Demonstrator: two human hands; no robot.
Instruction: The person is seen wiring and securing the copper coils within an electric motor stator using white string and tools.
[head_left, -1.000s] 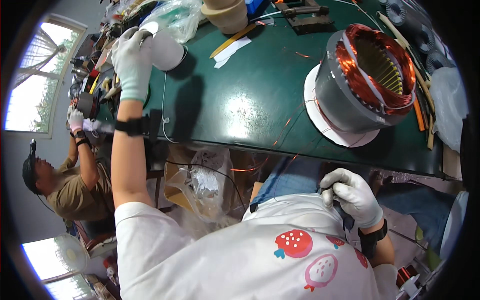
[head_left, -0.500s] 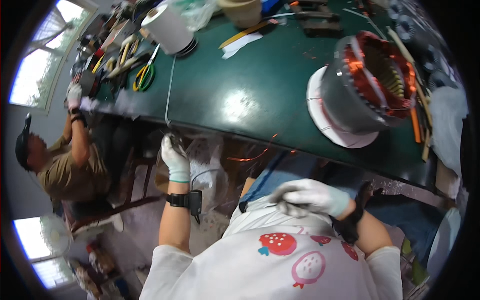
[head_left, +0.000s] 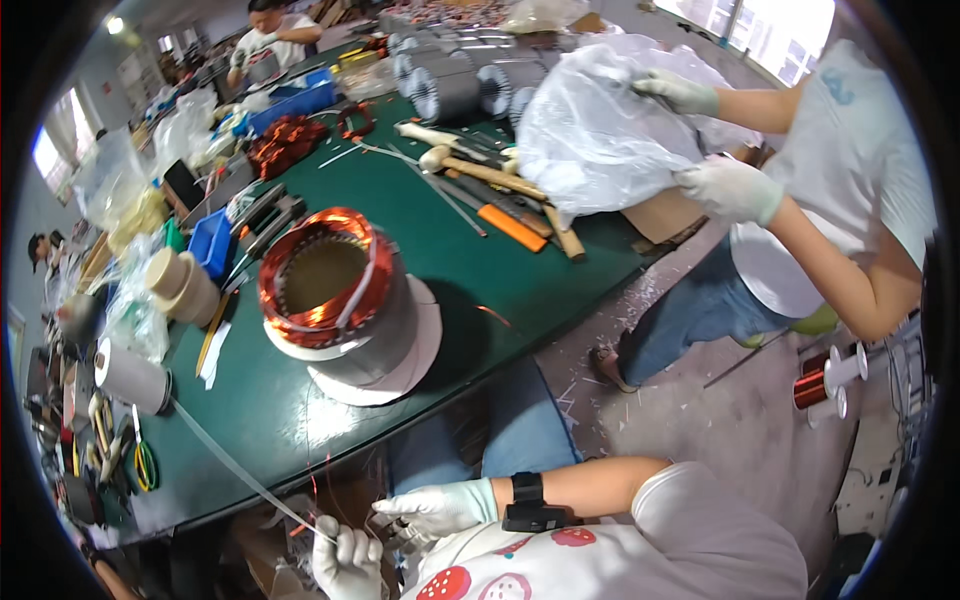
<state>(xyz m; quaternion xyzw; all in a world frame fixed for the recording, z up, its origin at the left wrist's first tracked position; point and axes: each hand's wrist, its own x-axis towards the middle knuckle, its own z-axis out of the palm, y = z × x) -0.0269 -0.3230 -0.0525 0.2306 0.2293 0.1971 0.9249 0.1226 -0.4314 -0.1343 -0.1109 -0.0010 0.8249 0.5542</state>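
Near the table's front edge, my left hand, in a white glove, is closed on the end of a narrow white tape. The tape runs back taut to a white spool at the table's left side. Close beside it is my right hand, also gloved, its fingers bent together; whatever they hold, if anything, is hidden. Beyond my hands a grey motor stator stands upright on a round white board. Red-brown copper windings ring its top, with white lacing across them.
Scissors lie near the spool. Hammers and an orange-handled tool lie at the table's right. There a co-worker's gloved hands hold a clear plastic bag. Wire spools stand behind; another person works at the far end.
My view has swung right, bringing the stator to the middle and a co-worker into sight. My hands, apart before, are now close together; the tape still runs from the spool to my left hand.
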